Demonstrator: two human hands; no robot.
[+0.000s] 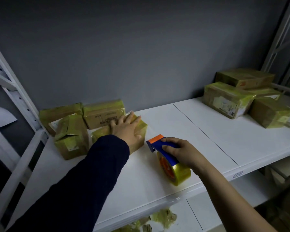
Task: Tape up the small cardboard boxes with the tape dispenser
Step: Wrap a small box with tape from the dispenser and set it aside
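While left hand [127, 129] lies flat on box [99, 133] | right hand [182, 151] grips tape dispenser [167, 157] beside it

Shelf [174, 124] — 4 taped boxes [104, 113] left, pile [224, 99] right, tape dispenser [167, 158] between.

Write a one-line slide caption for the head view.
The left hand rests flat on a taped cardboard box while the right hand grips the tape dispenser on the white shelf.

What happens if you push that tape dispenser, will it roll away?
Probably a little: the dispenser seems to rest on its round roll on the smooth shelf, near the front edge. It might tip sideways too, with the handle on top. One right hand grips it, so it is likely light.
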